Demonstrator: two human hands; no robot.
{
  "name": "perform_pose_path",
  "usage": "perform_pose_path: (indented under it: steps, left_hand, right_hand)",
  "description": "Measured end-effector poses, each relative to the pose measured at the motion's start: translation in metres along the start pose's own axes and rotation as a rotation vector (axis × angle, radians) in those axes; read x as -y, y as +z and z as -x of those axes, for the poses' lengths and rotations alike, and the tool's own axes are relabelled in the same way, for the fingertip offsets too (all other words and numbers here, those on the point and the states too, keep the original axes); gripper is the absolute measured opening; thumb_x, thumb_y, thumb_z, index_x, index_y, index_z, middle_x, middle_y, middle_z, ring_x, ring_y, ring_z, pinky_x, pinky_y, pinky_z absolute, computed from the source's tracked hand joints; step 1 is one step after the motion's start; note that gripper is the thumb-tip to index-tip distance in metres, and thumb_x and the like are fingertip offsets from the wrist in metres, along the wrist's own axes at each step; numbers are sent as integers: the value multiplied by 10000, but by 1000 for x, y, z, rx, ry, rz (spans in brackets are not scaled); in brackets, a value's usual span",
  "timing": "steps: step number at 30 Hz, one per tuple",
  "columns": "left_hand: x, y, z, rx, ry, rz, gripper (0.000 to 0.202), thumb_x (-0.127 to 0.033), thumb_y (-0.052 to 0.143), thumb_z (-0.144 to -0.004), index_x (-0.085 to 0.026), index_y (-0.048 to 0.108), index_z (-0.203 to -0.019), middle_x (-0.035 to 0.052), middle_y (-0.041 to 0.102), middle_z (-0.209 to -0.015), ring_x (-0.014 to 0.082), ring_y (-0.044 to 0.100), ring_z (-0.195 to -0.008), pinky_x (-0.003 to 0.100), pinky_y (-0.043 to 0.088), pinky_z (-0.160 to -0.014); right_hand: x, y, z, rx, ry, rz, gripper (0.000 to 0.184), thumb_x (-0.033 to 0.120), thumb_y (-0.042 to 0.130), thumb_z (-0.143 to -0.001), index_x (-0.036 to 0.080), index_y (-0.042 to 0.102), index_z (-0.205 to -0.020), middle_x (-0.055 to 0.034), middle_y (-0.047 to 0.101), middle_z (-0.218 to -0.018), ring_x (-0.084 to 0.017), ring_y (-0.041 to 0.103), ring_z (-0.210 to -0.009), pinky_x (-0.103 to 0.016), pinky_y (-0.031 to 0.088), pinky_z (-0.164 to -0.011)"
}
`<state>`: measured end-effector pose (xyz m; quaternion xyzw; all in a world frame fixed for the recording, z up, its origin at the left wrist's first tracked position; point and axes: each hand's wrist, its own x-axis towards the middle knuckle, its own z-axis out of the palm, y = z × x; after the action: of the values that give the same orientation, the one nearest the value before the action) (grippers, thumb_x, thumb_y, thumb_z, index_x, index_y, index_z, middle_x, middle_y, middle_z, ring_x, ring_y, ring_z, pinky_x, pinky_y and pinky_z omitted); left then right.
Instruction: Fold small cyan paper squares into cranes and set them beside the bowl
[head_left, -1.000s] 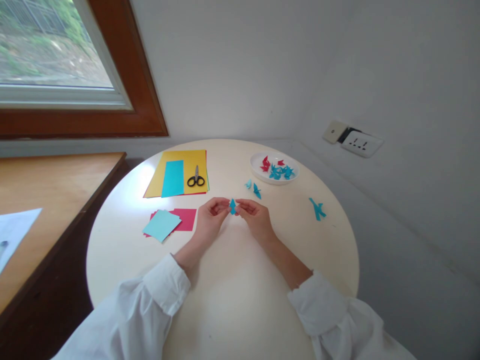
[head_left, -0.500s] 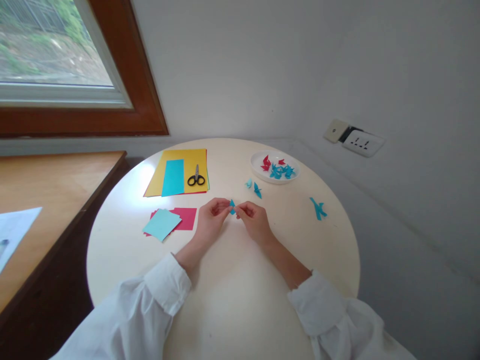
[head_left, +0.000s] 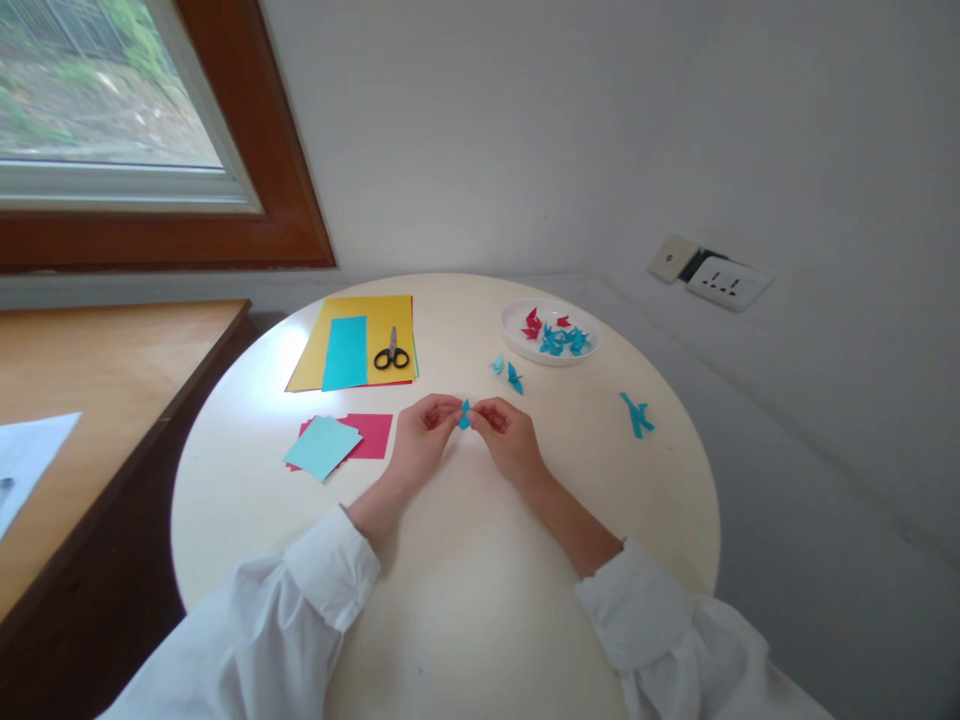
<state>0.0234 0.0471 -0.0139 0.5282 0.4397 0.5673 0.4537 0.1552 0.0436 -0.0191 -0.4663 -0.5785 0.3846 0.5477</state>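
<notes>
A small folded piece of blue paper [head_left: 465, 420] is pinched between both hands above the middle of the round table. My left hand [head_left: 425, 430] grips its left edge with thumb and fingertips. From the other side, my right hand [head_left: 507, 432] pinches the right edge; the fingers partly cover the paper. Just beyond my hands lie a blue paper crane [head_left: 514, 378] and a pale-green paper crane [head_left: 497, 366]. Left of my left hand is a stack of pale-green paper squares [head_left: 324, 448] over red paper [head_left: 373, 437].
A white dish [head_left: 510, 340] at the back right holds several red and blue paper cranes. Blue paper strips [head_left: 637, 415] lie at the right. Scissors [head_left: 391, 354] and blue paper [head_left: 345, 352] rest on yellow sheets [head_left: 315, 350]. A wooden desk [head_left: 150, 360] stands left of the table.
Both hands keep their pinch on the blue paper and have barely moved. Slightly more of the paper shows between the fingertips. The view has shifted a little.
</notes>
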Motion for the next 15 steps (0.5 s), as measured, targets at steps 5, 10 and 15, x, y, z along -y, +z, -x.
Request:
perform_pose_path:
  steps: [5,10,15]
  left_hand:
    - [0,2,1,22,-28,41,234,-276,716,-616,-139,648,-793,55,686,-730,152,635,-686,268,494,-659]
    - [1,4,3,95,-177,119,339,-322,755,-571,-128,651,-828,57,695,-711,163,647,-672,291,501,-675]
    - [7,2,2,142,-169,57,279,-355,733,-604,-127,663,-747,51,679,-626,153,627,-588,253,475,-571]
  right_hand:
    - [1,1,-2,-11,46,-71,164,340,621,-659,183,578,-644,1,596,-601,-136,555,-591,-267,461,-596]
    - [2,0,-3,-67,48,-72,184,358,626,-655,186,568,-626,10,590,-584,-129,539,-569,-258,451,-560]
    - [-1,0,-3,-56,96,-116,206,376,645,-637,177,598,-664,-5,623,-625,-133,559,-583,-262,465,-566]
